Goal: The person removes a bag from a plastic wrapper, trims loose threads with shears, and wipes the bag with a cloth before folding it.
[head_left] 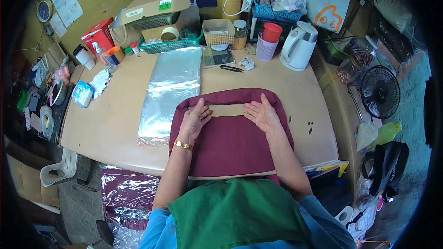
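Observation:
A folded maroon garment [233, 145] lies at the table's near edge, right in front of me. Its far part forms a rolled band that curves down both sides, and a tan strip [226, 110] shows between band and middle panel. My left hand [197, 119], with a gold watch at the wrist, rests over the left inner edge of the band, fingers stretched toward the strip. Mirroring it, my right hand [263, 113] lies palm turned inward at the right inner edge, fingers extended and thumb raised. Both hands are open, with fingertips right at the tan strip.
Clear plastic bags [173, 94] lie stacked left of the garment. Behind are a green basket [173, 45], a black pen-like tool [231, 68] and a white kettle [299, 46]. A plastic-wrapped maroon bundle [127, 198] sits below the table. A black fan [380, 91] stands at right.

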Motion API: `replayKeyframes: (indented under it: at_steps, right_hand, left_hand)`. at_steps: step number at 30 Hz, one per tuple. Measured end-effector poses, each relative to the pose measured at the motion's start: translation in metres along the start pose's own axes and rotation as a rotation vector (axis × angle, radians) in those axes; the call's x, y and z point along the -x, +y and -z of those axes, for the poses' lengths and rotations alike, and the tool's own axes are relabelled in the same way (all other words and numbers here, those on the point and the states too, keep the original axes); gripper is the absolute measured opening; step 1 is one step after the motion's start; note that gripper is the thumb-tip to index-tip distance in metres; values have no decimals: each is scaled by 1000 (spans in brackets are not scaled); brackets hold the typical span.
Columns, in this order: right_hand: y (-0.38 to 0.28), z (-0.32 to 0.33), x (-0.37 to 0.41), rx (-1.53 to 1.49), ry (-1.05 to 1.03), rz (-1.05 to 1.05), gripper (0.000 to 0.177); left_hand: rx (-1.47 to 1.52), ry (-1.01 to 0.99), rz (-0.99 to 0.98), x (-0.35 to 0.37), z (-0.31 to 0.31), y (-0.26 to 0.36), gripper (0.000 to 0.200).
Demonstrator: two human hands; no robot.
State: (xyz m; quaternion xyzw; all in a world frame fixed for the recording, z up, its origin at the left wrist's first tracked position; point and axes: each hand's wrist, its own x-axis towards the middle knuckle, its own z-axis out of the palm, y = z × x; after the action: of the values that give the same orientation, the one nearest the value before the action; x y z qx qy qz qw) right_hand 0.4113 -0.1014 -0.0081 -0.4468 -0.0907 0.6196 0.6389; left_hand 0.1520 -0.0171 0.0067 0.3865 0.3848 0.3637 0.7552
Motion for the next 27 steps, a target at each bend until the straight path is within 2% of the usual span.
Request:
replayKeyframes:
  at_steps: [2, 6, 8, 9, 12, 14, 15, 16, 17, 18, 22, 25, 27]
  right_hand:
    - [5, 9, 0, -140, -86, 26, 102]
    - [21, 1, 2, -95, 2, 176, 97]
    - [22, -5, 6, -73, 11, 247, 98]
    - [20, -6, 8, -71, 10, 247, 98]
    - [19, 0, 9, -197, 66, 206, 96]
    - [19, 21, 4, -477, -40, 251, 85]
    - [15, 28, 3, -475, -43, 250, 85]
    - [13, 36, 3, -538, -59, 248, 75]
    - [10, 39, 4, -600, -76, 245, 65]
    - [10, 40, 5, -619, -112, 268, 43]
    - [14, 40, 2, -608, -7, 345, 34]
    - [18, 46, -4, -674, -115, 393, 30]
    - [14, 36, 0, -656, 21, 408, 31]
  left_hand:
    - [202, 96, 26, -4, 7, -6, 83]
    - [402, 112, -67, -8, 14, -17, 84]
    - [547, 174, -109, -7, 13, -16, 92]
    - [549, 174, -110, -7, 13, -16, 92]
    - [708, 368, -137, -9, 24, -14, 79]
    - [686, 336, -165, -9, 37, -11, 75]
    - [663, 304, -190, -9, 44, -12, 72]
    - [585, 248, -197, -7, 50, -14, 51]
    - [587, 250, -199, -6, 51, -16, 51]
    - [649, 242, -193, -6, 51, -18, 45]
    - [763, 231, -190, -1, 48, -15, 31]
    - [679, 277, -241, -5, 47, -18, 29]
    - [656, 272, -248, -9, 55, -25, 28]
